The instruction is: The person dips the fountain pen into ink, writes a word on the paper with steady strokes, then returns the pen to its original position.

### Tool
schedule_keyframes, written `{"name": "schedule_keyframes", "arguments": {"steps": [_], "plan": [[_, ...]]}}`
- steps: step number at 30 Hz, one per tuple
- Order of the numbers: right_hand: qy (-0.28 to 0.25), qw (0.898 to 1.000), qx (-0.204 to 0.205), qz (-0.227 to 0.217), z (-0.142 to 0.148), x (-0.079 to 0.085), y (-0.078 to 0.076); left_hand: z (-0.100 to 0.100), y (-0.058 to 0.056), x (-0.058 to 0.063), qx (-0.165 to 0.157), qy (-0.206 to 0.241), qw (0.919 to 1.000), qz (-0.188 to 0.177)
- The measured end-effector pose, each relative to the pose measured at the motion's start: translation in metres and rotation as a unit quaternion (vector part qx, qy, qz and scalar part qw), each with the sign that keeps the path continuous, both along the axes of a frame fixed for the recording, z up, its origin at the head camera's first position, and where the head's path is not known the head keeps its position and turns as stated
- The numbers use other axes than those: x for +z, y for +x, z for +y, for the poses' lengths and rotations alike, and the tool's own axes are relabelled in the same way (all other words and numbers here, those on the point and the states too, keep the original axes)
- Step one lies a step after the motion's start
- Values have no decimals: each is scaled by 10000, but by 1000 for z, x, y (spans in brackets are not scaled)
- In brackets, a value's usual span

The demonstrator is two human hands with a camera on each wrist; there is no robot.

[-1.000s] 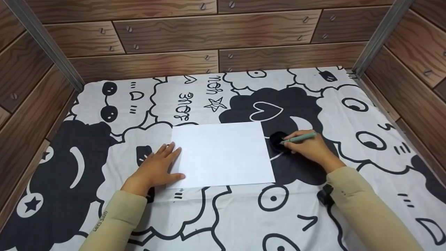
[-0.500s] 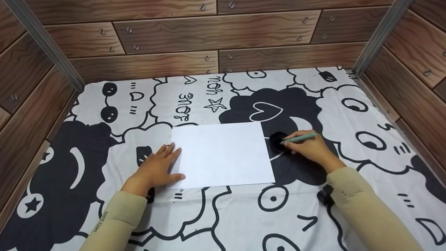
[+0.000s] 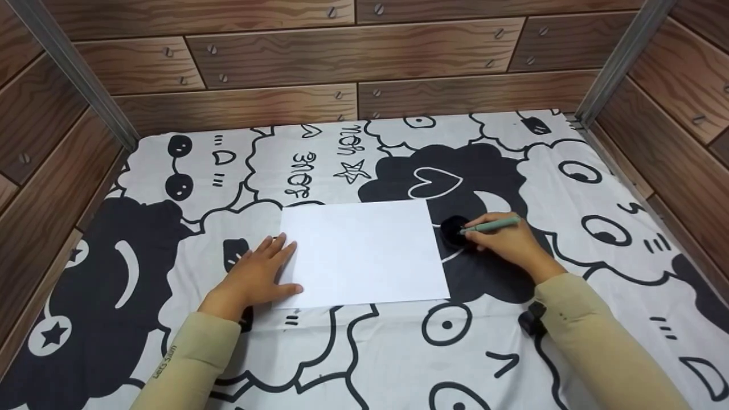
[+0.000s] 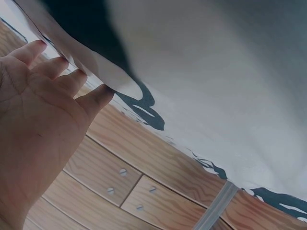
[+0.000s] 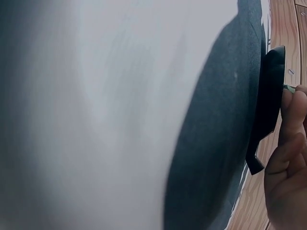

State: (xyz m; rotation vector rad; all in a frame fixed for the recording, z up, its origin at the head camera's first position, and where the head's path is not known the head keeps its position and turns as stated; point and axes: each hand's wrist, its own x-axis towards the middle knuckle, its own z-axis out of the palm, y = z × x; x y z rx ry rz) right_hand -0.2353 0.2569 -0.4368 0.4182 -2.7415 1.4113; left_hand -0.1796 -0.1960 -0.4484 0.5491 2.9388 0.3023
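Observation:
A blank white sheet of paper (image 3: 364, 253) lies on the patterned cloth. My left hand (image 3: 259, 273) rests with spread, straight fingers on its left edge; the left wrist view shows that palm (image 4: 43, 110) and the fingertips against the cloth. To the right of the sheet sits a small, round black dish (image 3: 454, 230), which appears in the right wrist view as a low black shape (image 5: 269, 100) with a short projecting piece. My right hand (image 3: 504, 242) pinches a slim green pen-like stick (image 3: 495, 224), its lower end over or in the dish; the exact tip is hard to make out.
A black-and-white cartoon-print cloth (image 3: 398, 353) covers the table. Wood-patterned panels (image 3: 353, 51) rise behind it and at both sides, with grey metal posts (image 3: 80, 74) at the corners. A small black device (image 3: 532, 319) is at the right cuff.
The pen-like stick has shifted very slightly in the right hand. The left hand, paper and dish stay where they were.

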Motion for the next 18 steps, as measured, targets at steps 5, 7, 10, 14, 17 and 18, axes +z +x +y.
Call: {"name": "schedule_keyframes", "arguments": {"steps": [5, 7, 10, 14, 17, 18], "plan": [[-188, 9997, -11, 161, 2, -2, -2, 0, 0, 1, 14, 14, 10000, 0], [-221, 9994, -28, 255, 2, -1, -3, 0, 0, 1, 26, 15, 10000, -9], [-296, 9990, -56, 344, 2, 2, -2, 0, 0, 2, 28, -3, 10000, -2], [-581, 9971, 68, 489, -3, 13, 1, 1, -1, 1, 21, -4, 10000, -14], [-763, 9950, 155, 620, -9, 24, 6, 0, -1, 0, -12, -14, 10000, -30], [-788, 9947, 150, 646, -11, 28, 8, 0, -1, 0, -30, -19, 10000, -29]]}}
